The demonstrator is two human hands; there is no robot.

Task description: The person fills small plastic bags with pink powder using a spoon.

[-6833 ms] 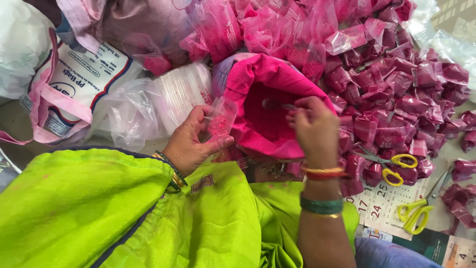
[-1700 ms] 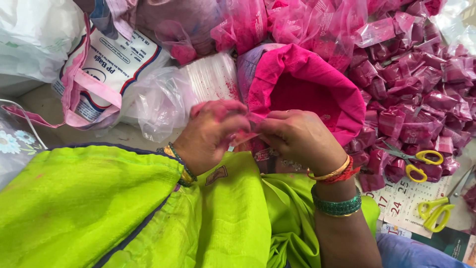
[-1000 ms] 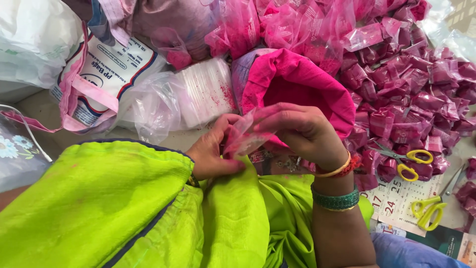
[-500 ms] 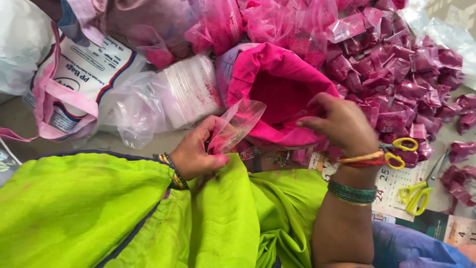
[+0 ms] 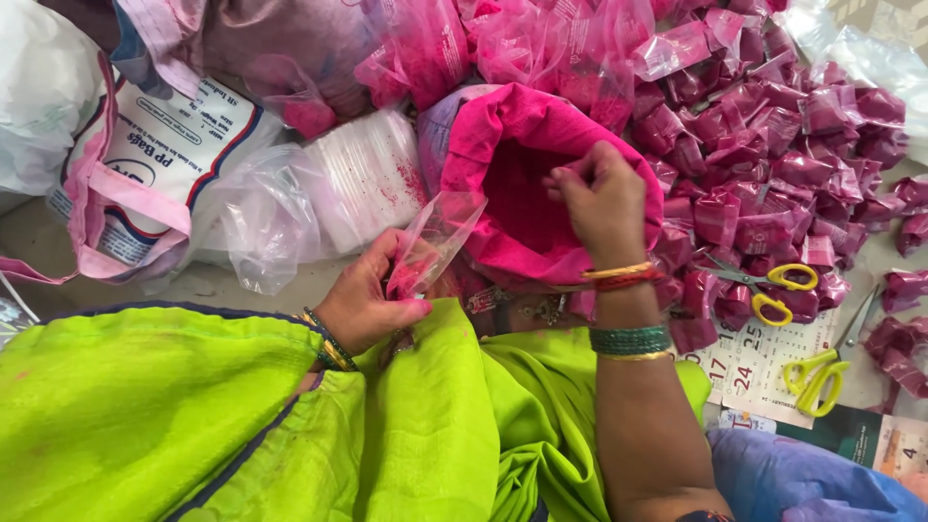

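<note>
We hold a small clear packet (image 5: 437, 242) pinched in our left hand (image 5: 365, 302), and our right hand (image 5: 601, 198), just past it, has its fingers bunched together over the open pink powder bag (image 5: 541, 193); we cannot tell if they hold any powder. We think the powder could spill on our green cloth (image 5: 290, 425) if the thin packet tips or flops shut. Beside our right hand a big pile of filled pink packets (image 5: 773, 145) and yellow scissors (image 5: 773, 290) lie on the floor (image 5: 280, 280).

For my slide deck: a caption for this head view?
Left hand holds small clear plastic pouch; right hand reaches into pink powder sack.
</note>
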